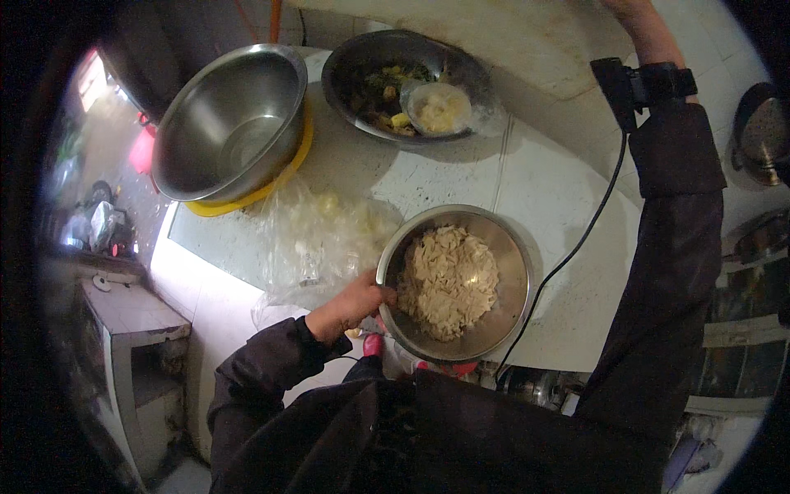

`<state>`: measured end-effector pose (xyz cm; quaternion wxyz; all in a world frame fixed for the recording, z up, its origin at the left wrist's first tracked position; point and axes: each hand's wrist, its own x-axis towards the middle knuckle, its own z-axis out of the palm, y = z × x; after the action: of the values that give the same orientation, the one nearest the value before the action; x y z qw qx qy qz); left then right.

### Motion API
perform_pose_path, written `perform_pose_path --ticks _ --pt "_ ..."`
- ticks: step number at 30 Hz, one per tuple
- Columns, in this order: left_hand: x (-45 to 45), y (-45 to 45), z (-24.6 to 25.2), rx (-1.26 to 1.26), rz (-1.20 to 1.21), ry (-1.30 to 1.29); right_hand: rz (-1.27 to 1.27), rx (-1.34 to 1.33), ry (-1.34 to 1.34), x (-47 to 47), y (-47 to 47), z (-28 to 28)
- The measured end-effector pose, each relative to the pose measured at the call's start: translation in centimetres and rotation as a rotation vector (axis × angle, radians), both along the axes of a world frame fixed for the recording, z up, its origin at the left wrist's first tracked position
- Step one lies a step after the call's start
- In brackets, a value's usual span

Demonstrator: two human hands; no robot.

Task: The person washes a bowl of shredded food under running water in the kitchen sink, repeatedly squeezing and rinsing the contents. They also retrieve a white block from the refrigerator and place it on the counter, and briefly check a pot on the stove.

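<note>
My left hand (pixel 355 304) grips the left rim of a stainless steel bowl (pixel 515 290), thumb over the edge. Inside lies a heap of pale, thin, crumpled food pieces (pixel 455 275), which I cannot name more exactly. Just left of the bowl a clear plastic bag (pixel 315 238) with pale yellowish contents rests on the white tabletop (pixel 574 265). My right arm stretches up along the right side, and its hand is beyond the top edge. Around that wrist is a black strap with a device (pixel 642 86), from which a black cable (pixel 580 247) hangs down past the bowl.
A large, deep steel basin (pixel 228 123) stands tilted on a yellow ring-like base (pixel 228 204) at the back left. Behind the bowl, a wide dark basin (pixel 345 80) holds food scraps and a bagged bowl of yellowish food (pixel 439 110). A low white cabinet (pixel 133 305) stands at left.
</note>
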<state>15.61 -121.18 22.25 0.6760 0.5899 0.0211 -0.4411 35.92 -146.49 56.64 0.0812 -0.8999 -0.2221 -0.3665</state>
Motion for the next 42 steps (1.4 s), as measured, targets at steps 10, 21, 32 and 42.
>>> perform_pose_path --ticks 10,21,32,42 --pt "-0.3 -0.2 1.1 0.008 0.035 0.015 -0.036 -0.036 -0.035 2.6 0.1 -2.7" --pt "-1.7 -1.9 0.6 0.013 0.190 0.046 0.067 -0.032 -0.111 1.6 2.7 -12.5" --pt "-4.2 -6.4 -5.1 -0.101 0.461 0.086 -0.256 -0.045 0.149 -24.5 -18.6 -25.8" --pt "-2.4 -10.8 -8.0 -0.253 0.655 -0.119 -1.147 1.065 0.294 -59.0 -26.8 -48.3"
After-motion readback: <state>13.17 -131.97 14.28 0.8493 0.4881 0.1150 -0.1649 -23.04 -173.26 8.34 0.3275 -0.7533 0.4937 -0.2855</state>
